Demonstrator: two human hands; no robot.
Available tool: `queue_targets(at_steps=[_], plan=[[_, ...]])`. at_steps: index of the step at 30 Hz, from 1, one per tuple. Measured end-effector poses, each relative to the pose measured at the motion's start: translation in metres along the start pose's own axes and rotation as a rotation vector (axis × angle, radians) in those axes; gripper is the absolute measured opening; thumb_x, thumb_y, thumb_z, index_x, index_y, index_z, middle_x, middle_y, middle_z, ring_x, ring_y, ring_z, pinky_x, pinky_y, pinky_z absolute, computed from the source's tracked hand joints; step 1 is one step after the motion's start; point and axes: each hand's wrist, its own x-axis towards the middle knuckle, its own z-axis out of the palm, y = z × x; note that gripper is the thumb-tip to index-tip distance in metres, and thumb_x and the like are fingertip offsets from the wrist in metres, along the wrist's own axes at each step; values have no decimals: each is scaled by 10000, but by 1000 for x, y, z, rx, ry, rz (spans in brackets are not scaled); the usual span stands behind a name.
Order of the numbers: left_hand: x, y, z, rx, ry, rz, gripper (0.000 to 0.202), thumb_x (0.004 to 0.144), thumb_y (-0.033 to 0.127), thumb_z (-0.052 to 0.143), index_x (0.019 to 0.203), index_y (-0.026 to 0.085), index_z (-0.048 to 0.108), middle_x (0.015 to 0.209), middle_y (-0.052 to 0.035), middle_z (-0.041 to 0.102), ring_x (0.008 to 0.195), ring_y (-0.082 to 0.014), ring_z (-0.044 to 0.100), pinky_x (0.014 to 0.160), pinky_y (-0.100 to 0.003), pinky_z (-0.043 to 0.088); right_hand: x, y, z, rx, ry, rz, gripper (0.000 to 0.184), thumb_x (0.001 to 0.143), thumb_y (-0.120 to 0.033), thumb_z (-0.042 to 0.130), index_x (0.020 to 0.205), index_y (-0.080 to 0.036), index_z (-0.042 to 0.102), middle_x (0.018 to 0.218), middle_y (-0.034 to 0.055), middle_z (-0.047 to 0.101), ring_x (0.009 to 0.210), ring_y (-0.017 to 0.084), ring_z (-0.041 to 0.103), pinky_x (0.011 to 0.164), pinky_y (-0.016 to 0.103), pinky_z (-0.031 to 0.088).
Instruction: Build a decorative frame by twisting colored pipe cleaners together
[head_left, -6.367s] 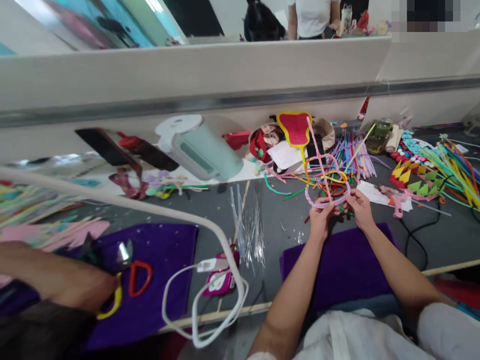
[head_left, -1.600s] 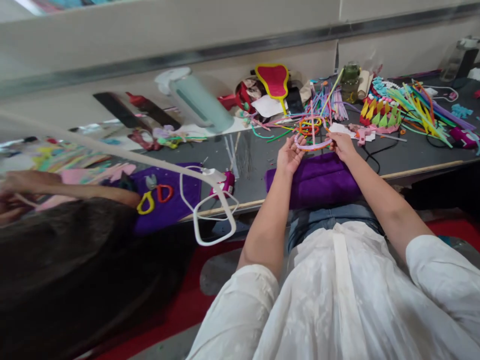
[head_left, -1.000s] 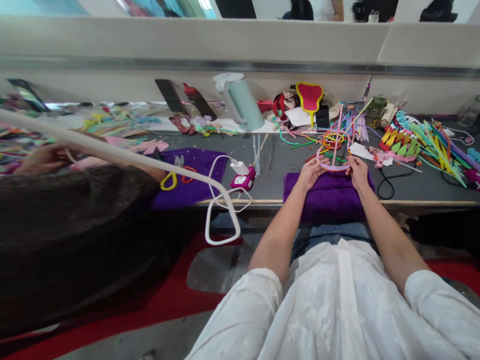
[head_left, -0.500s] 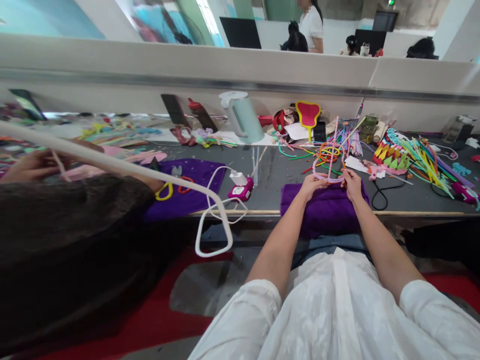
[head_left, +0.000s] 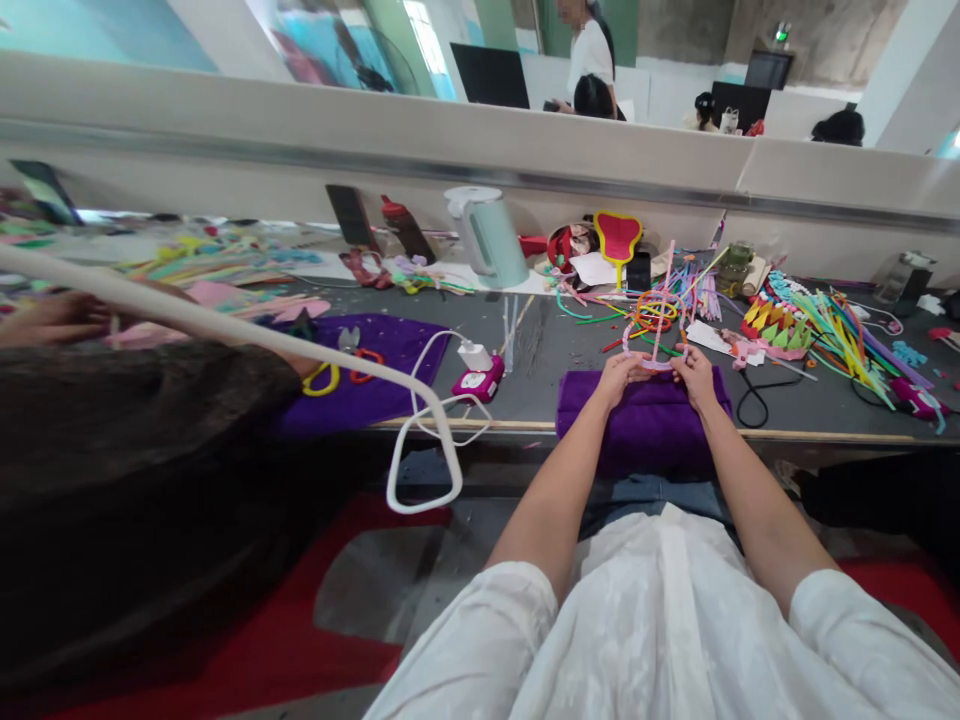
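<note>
Lilac hoop [head_left: 657, 366]: we hold it up before us, just above the far edge of the folded purple cloth [head_left: 637, 415] on the dark table [head_left: 536, 402]; its pink stem [head_left: 666, 278] rises at a slight tilt
Left hand [head_left: 621, 378]: grasping the near rim on its left, fingers bent beneath it
Right hand [head_left: 696, 378]: pinching the rim at the right, thumb and fingers drawn together
Handling: we judge it very light, soft and bendy, more fuzzy than slippery; it should not snap, yet a hard squeeze would likely spoil the round
Where to hold: the near rim, either side of the stem's foot, with fingertips only; we would leave the stem's tall free end alone, as it may bend
Around it: orange loops [head_left: 646, 318] lie beyond, and a pink glue gun [head_left: 742, 353] rests to the right, near white paper [head_left: 707, 336]
Against the earliest frame: our hands worked beyond the cloth and closer together then; now they are over its edge and wider apart, both on the hoop as before
</note>
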Motion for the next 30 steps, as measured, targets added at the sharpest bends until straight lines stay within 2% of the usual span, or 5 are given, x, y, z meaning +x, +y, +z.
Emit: queue_targets(at_steps=[7, 12, 20, 24, 30], plan=[[0, -2, -1, -14, 8, 5, 374, 710, 381, 694, 946, 92, 670, 803, -124, 724, 712, -218, 696, 733, -358, 541, 0, -1, 1, -1, 12, -6, 465, 644, -383, 680, 1056, -198, 572, 630, -67, 594, 483, 87, 527, 453, 201, 441], [-2, -2, 1, 11, -18, 40, 497, 669, 358, 755, 1079, 107, 628, 822, -105, 723, 711, -195, 693, 729, -341, 542, -1, -4, 2, -9, 22, -2, 463, 643, -375, 687, 1057, -200, 576, 613, -72, 579, 479, 92, 522, 456, 209, 442], [4, 6, 2, 115, -60, -62, 404, 641, 321, 784, 952, 90, 667, 758, -108, 707, 682, -182, 680, 628, -283, 536, -2, -2, 1, 10, 5, 30, 451, 657, -363, 679, 1067, -208, 571, 679, -54, 620, 501, 83, 525, 451, 193, 431], [23, 17, 8, 23, -113, -140, 375, 619, 274, 801, 920, 101, 659, 761, -88, 701, 645, -167, 669, 604, -285, 539, 6, -10, 4, 56, 96, 79, 440, 649, -351, 697, 1047, -204, 577, 598, -72, 573, 472, 88, 513, 436, 201, 442], [72, 19, 20, -79, -33, -56, 356, 587, 286, 810, 865, 105, 682, 670, -41, 684, 578, -135, 638, 592, -268, 528, 50, -21, 8, 50, 130, 80, 404, 646, -381, 707, 989, -196, 604, 579, -57, 591, 490, 110, 559, 460, 224, 474]])
